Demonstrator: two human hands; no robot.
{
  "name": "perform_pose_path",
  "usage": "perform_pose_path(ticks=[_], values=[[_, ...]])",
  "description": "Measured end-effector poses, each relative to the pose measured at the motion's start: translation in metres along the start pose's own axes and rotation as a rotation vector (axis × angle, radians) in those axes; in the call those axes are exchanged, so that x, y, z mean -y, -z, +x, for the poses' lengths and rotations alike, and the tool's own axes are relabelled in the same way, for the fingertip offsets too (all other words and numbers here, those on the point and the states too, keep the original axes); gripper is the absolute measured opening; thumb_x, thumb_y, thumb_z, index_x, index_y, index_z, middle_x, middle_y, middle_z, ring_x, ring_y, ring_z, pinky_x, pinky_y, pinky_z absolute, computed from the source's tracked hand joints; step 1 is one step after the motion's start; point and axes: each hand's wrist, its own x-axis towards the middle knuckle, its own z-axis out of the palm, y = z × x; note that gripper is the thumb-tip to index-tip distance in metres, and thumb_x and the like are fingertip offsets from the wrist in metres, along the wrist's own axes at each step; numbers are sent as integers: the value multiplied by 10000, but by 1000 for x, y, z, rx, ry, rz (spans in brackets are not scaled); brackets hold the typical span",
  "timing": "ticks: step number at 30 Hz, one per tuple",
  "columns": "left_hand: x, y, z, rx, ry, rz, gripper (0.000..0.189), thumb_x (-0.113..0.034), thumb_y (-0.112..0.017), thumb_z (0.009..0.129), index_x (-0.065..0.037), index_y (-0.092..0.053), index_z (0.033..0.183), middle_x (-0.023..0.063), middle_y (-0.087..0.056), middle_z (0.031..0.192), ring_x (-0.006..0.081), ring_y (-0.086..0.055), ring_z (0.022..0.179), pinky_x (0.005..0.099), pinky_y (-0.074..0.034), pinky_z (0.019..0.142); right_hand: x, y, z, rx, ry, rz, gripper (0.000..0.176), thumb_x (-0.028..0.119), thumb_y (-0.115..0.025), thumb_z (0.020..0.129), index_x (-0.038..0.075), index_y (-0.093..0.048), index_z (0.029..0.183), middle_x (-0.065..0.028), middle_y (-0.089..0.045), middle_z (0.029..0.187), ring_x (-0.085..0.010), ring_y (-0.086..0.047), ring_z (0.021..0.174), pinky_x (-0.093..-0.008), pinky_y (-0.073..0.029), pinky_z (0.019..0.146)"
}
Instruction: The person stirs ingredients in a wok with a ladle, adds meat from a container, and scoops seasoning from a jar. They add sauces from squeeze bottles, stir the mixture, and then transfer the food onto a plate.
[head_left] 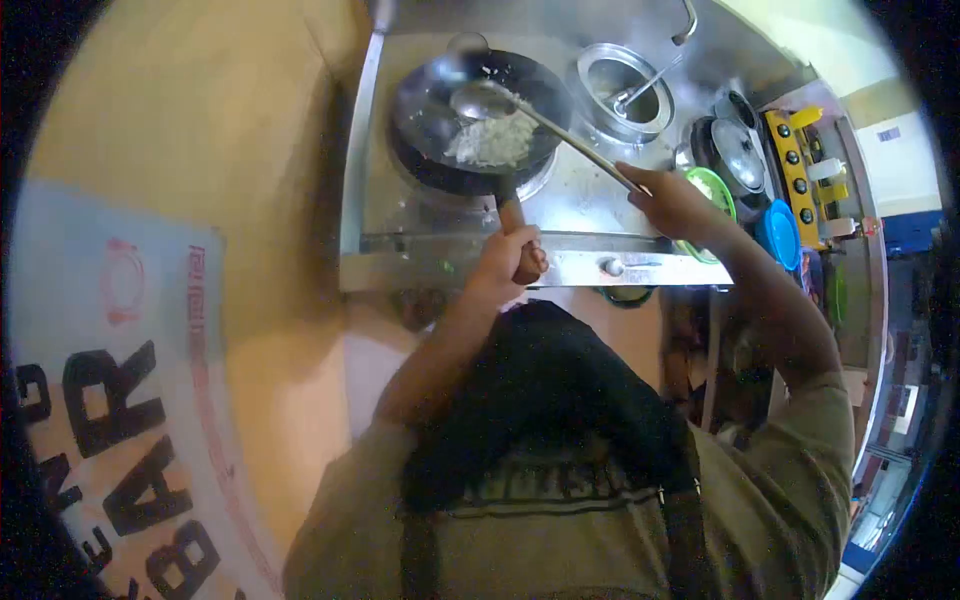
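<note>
A dark wok [425,140] sits over the burner with pale, rice-like food [497,142] heaped in its middle. My left hand [508,262] is wrapped round the wok's wooden handle at the stove's front edge. In my right hand [672,200] is the end of a long-handled ladle [572,142]. The ladle's round metal bowl lies inside the wok, at the upper left side of the food.
Right of the wok, a metal pot [627,95] holds another utensil. A green basket [712,190], a blue bowl [779,234] and a lidded pan [738,155] stand farther right, near squeeze bottles [826,169]. A faucet [686,25] hangs above. A lettered banner [130,400] covers the left wall.
</note>
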Motion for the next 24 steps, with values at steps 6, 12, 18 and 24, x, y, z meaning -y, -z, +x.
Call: perform_pose_path(ticks=[6, 12, 18, 24], values=[[10, 25, 15, 53, -43, -37, 136, -143, -540, 829, -87, -477, 723, 19, -475, 577, 154, -505, 512, 319, -439, 494, 48, 3, 19, 398, -596, 778, 380, 253, -454, 906, 157, -448, 1274, -49, -496, 558, -157, -501, 420, -298, -438, 393], [15, 65, 21, 104, 8, -136, 156, -228, -540, 851, -81, -512, 809, 31, -528, 647, 182, -545, 592, 346, -474, 570, 69, -15, 40, 222, -650, 873, 405, 251, -439, 908, 125, -433, 1292, 0, -447, 573, -84, -435, 397, -222, -371, 336], [84, 168, -12, 314, 162, 94, 401, -406, -526, 837, -62, -562, 1039, 41, -592, 852, 200, -572, 797, 317, -455, 716, 56, -57, 90, 173, -617, 611, 401, 247, -445, 905, 166, -431, 1298, 4, -425, 522, -88, -408, 381, -253, -360, 332], [149, 263, 14, -22, 227, -553, 363, -351, -503, 851, -47, -582, 1032, 77, -617, 902, 196, -579, 824, 324, -456, 728, 64, -30, 79, 251, -835, 799, 421, 269, -450, 909, 171, -409, 1316, 4, -425, 546, -69, -410, 410, -229, -360, 349]])
